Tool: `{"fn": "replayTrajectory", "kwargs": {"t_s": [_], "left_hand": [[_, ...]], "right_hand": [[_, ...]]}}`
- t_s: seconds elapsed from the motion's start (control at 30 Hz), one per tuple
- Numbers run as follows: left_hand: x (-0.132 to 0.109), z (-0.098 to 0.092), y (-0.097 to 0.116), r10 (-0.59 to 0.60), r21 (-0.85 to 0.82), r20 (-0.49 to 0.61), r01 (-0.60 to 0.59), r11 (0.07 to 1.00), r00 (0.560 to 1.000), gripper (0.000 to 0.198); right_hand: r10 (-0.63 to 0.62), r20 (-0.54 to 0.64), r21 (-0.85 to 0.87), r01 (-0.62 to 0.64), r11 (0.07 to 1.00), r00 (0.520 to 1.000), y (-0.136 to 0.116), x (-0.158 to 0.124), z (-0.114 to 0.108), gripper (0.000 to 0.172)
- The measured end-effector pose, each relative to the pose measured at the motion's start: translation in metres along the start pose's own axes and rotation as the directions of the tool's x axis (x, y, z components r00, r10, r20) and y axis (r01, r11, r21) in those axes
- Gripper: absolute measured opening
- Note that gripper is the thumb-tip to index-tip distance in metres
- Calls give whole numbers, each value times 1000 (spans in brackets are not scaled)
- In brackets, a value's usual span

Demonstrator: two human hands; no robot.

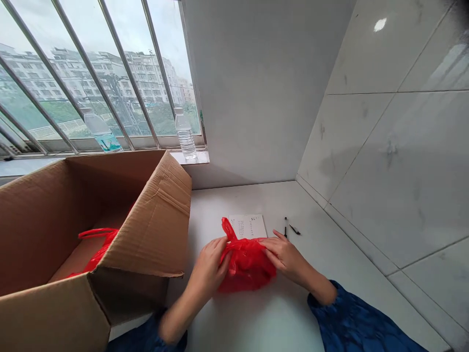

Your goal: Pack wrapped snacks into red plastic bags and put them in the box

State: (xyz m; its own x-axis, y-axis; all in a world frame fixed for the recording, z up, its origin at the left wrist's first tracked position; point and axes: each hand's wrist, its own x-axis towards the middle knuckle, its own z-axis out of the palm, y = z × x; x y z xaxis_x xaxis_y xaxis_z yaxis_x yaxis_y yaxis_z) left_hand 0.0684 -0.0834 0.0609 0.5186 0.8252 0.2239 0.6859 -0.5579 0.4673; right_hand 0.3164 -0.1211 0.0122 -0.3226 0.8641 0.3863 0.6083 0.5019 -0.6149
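Observation:
A red plastic bag (247, 266), filled and bunched, lies on the white table (278, 313) in front of me. My left hand (208, 266) grips its left side with curled fingers, close to a handle loop that sticks up. My right hand (286, 254) presses against the bag's right top, fingers pinching the plastic. Both sleeves are dark blue.
A large open cardboard box (146, 230) stands at the left with another red bag (97, 244) inside. A printed paper (251, 226) and two small black pieces (291, 227) lie behind the bag. Two water bottles (185, 132) stand on the windowsill. Tiled wall at right.

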Motion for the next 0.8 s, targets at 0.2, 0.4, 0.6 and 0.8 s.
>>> {"fn": "replayTrajectory", "kwargs": {"t_s": [0.2,0.4,0.6,0.8], "left_hand": [[-21,1,5,-19,144,54,11,990,998,57],[-30,39,-1,-63,468,250,-64,881,966,67],[-36,59,-27,9,428,203,-97,899,979,65],[-34,35,-24,22,-34,28,-21,999,999,57]], "right_hand": [[-61,36,-58,63,996,997,-18,-6,6,75],[-35,164,-244,75,967,986,-9,-1,53,95],[-39,151,-277,81,957,988,0,-3,67,90],[-103,14,-208,104,973,995,-4,-15,39,91]]}}
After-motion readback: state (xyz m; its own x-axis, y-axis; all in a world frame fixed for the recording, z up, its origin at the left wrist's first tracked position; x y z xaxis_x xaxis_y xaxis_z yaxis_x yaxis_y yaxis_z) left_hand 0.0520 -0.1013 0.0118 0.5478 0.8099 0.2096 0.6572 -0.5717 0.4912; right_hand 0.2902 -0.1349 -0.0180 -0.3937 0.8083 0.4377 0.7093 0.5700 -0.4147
